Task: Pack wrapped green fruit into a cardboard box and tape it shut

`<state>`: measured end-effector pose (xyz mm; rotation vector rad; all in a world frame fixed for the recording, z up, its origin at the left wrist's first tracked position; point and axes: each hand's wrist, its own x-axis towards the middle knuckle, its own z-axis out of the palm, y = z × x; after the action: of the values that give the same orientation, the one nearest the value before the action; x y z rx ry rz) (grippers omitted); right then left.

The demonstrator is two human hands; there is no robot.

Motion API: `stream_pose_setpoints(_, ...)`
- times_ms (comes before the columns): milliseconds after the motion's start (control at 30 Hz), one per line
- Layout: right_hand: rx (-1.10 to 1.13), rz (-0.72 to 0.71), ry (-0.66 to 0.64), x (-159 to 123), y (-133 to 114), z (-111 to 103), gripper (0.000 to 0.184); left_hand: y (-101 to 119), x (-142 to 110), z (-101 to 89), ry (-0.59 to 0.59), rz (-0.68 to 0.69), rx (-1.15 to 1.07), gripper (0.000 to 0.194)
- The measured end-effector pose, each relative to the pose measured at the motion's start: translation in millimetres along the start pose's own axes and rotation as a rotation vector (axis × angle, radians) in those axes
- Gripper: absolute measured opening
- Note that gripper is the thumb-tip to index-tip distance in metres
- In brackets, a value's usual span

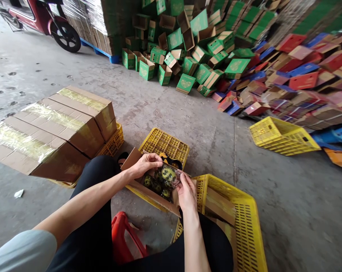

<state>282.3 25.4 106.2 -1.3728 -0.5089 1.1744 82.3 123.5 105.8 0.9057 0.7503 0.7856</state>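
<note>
Between my two hands is a clear plastic bag point(169, 175) with dark print and a yellow-green round fruit inside. My left hand point(147, 164) pinches its upper left edge. The thumb and fingers of my right hand point(187, 190) are closed on its right end. Just below stands an open cardboard box point(154, 193), and more dark-printed bags of green fruit point(152, 185) lie in it. The box rests on an upturned yellow crate point(151, 140). Behind the bag, partly hidden, is an orange and black object point(174, 161) that looks like a tape dispenser.
Taped cartons point(62, 124) stand on yellow crates at left. A yellow crate point(248, 211) holding cartons is by my right knee, and a red plastic stool point(122, 236) is below me. Another yellow crate point(281, 138) lies right. Piled green boxes point(186, 82) and a red scooter point(50, 20) are farther back.
</note>
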Motion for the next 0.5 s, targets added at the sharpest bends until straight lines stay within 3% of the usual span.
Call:
stream_pose_setpoints(200, -0.080, -0.077, 0.000, 0.5, -1.2, -3.8, 0.037, -1.8, -0.6, -3.3, -0.041, -0.142, -0.048, 0.052)
stream_pose_setpoints(500, -0.183, -0.220, -0.134, 2.2, 3.7, -6.7, 0.026, -1.4, -2.8, -13.3, -0.045, -0.488, 0.030, 0.063)
